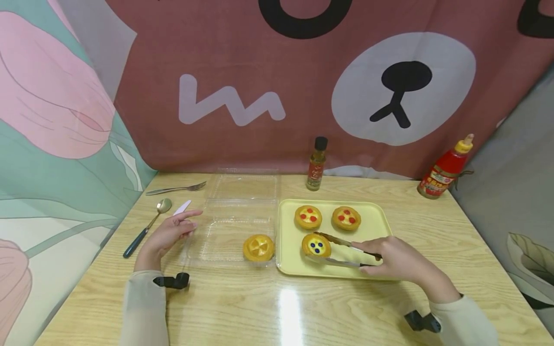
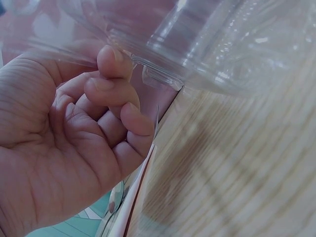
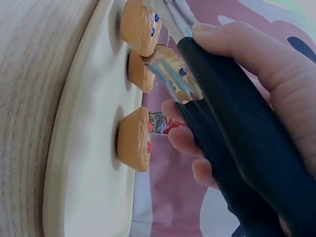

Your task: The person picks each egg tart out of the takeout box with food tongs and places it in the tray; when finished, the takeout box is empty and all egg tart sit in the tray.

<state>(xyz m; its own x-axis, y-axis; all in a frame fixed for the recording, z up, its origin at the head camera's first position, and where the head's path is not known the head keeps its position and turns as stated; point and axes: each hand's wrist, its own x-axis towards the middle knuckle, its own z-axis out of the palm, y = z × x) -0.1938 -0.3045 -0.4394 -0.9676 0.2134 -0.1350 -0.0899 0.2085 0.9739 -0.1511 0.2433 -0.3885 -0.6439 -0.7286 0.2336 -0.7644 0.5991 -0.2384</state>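
Note:
My right hand (image 1: 398,259) holds the black handles of a pair of tongs (image 3: 227,123). The tongs' tips stand on either side of an egg tart with blueberries (image 1: 316,245), over the yellow tray (image 1: 298,271). Behind it on the tray sit two tarts with red toppings, the left one (image 1: 308,217) and the right one (image 1: 346,218). At the left, my left hand (image 1: 166,238) pinches the edge of an open clear plastic container (image 1: 222,240) with curled fingers. A golden pastry with a patterned top (image 1: 258,248) lies in the container's right front corner.
A fork (image 1: 177,188), a spoon (image 1: 149,226) and a white knife (image 1: 182,207) lie left of the container. Behind the tray stands a small bottle with a black cap (image 1: 317,163). A red sauce bottle (image 1: 446,168) stands at the back right. A printed cloth hangs behind the table.

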